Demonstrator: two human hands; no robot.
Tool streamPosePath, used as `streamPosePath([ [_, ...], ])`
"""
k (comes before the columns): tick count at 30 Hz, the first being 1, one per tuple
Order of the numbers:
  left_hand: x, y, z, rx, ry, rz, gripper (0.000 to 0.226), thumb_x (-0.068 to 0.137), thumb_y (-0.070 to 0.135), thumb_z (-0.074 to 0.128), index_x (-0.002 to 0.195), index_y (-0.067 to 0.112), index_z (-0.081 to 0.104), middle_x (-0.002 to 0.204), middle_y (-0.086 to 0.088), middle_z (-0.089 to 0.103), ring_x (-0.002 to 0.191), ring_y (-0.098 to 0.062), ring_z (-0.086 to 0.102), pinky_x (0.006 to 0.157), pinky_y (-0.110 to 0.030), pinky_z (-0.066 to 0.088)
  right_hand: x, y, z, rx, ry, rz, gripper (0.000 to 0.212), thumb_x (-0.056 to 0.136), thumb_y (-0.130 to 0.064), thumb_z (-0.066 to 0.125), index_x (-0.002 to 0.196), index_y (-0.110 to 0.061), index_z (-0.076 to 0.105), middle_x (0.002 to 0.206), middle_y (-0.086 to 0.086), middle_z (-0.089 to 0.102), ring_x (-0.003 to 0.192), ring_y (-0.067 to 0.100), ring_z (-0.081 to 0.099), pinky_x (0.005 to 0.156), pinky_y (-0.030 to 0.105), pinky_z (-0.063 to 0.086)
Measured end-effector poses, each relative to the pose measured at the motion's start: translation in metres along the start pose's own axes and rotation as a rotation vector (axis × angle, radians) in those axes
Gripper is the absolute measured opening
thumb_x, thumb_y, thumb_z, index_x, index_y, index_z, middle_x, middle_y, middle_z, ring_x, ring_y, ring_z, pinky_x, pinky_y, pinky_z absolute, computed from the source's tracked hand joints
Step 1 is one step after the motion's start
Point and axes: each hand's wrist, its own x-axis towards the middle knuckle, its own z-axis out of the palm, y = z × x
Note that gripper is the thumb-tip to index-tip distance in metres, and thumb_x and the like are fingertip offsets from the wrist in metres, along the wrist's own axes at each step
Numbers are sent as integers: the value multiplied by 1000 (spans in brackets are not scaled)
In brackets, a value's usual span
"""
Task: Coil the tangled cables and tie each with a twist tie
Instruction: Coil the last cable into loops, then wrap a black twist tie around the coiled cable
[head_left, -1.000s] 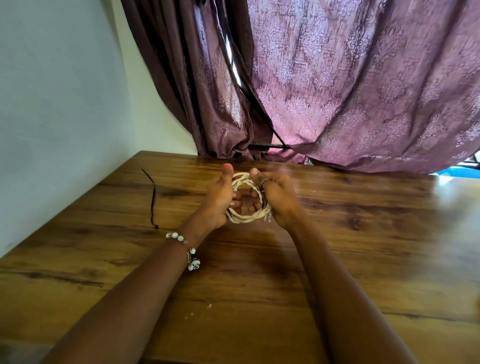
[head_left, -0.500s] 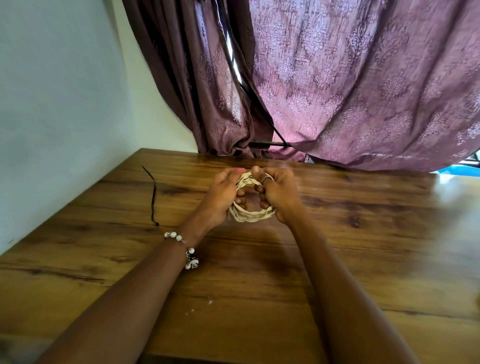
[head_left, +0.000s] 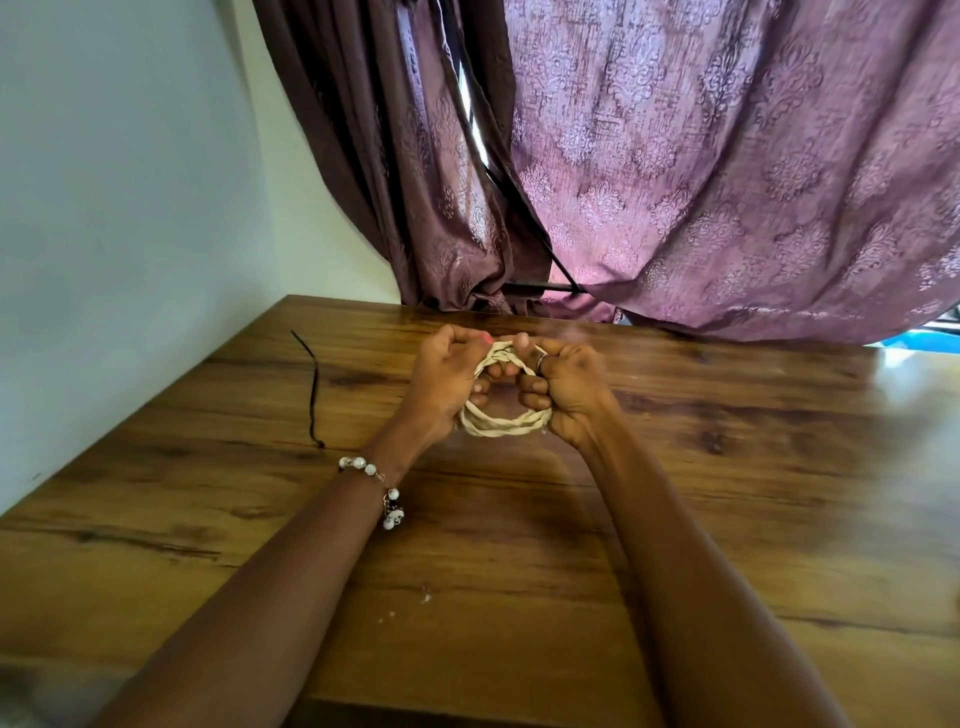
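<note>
A cream-coloured cable is wound into a small round coil and held upright just above the wooden table. My left hand grips the coil's left side, thumb pressed on the top. My right hand, with a ring on one finger, grips the right side, and its thumb meets the left thumb at the coil's top. Fingers of both hands curl through the middle of the coil. A thin black twist tie lies stretched out on the table to the left of my hands.
A pale wall borders the table on the left. Purple patterned curtains hang behind the far edge and drape onto the table. A beaded bracelet is on my left wrist. Small white crumbs lie near the front.
Both hands have closed tighter on the coil and the thumbs have come together at its top. The coil has shifted slightly away from me.
</note>
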Motion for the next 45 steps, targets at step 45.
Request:
streamPosePath([
  [45,-7,48,-43,722,-71,453,11,89,11,63,93,13,73,84,6,69,68,8,59,65,-6,44,-19,5,0,-98,0,-13,35,94,-21,58,59,-19,54,51,-3,34,36,5,21,34,16,12],
])
